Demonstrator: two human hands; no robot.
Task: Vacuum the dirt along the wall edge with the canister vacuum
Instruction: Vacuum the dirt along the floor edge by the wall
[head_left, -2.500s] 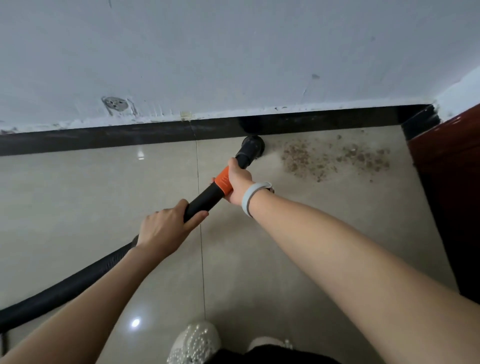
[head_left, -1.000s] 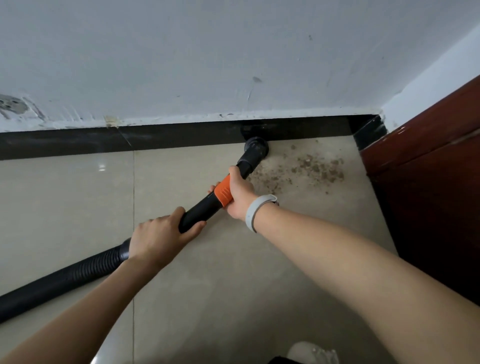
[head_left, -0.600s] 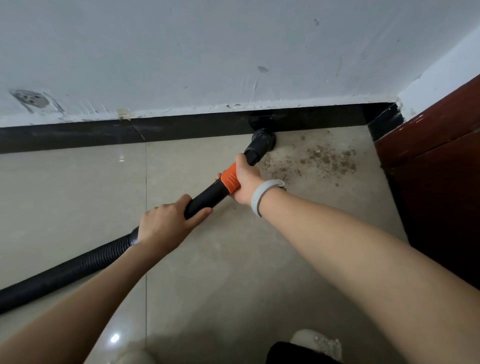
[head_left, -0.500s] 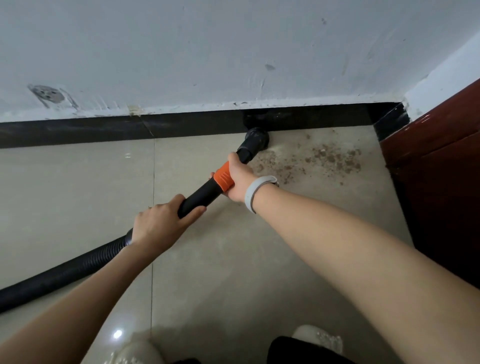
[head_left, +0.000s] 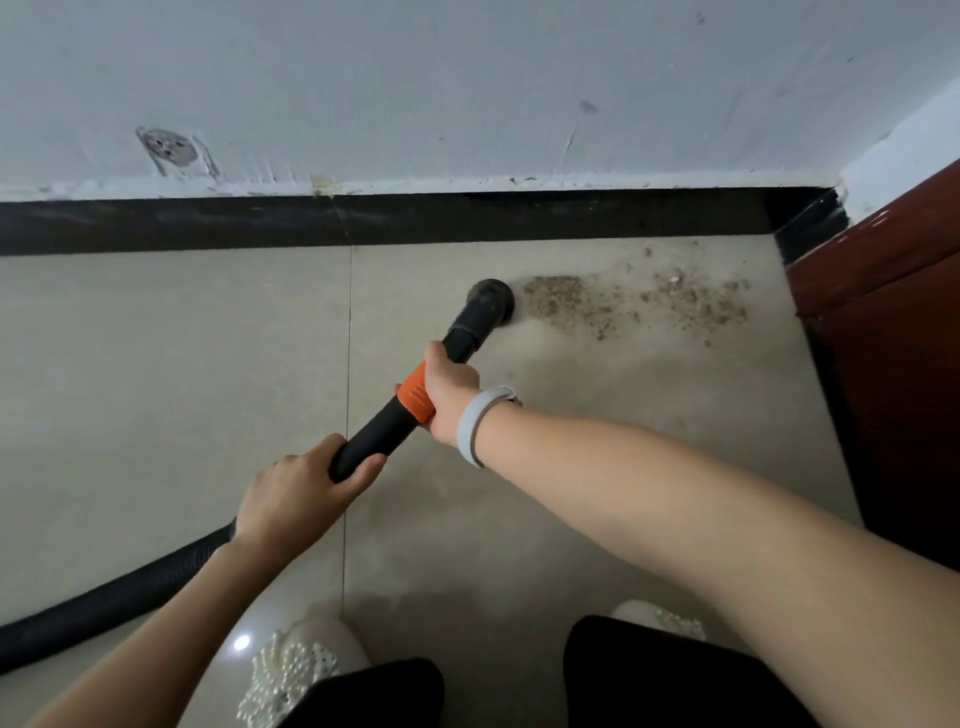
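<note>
Pulled back from the black skirting (head_left: 208, 223), the vacuum nozzle (head_left: 488, 300) now sits out on the beige floor tile (head_left: 156, 364) near the middle of the frame, where half a second ago it was pressed against the wall edge; its round mouth rests just left of the dirt (head_left: 623, 304), a brown scatter spreading right toward the red-brown cabinet (head_left: 893, 322) at the right edge; the right hand (head_left: 448, 389), a pale band (head_left: 478, 423) on its wrist, is wrapped around the tube at its orange collar (head_left: 415, 400); the left hand (head_left: 298, 493), lower and left of centre, is curled around the black tube where the ribbed hose (head_left: 104, 603) begins; the hose runs off to the lower left; two beaded shoes (head_left: 296, 670) show at the bottom edge.
</note>
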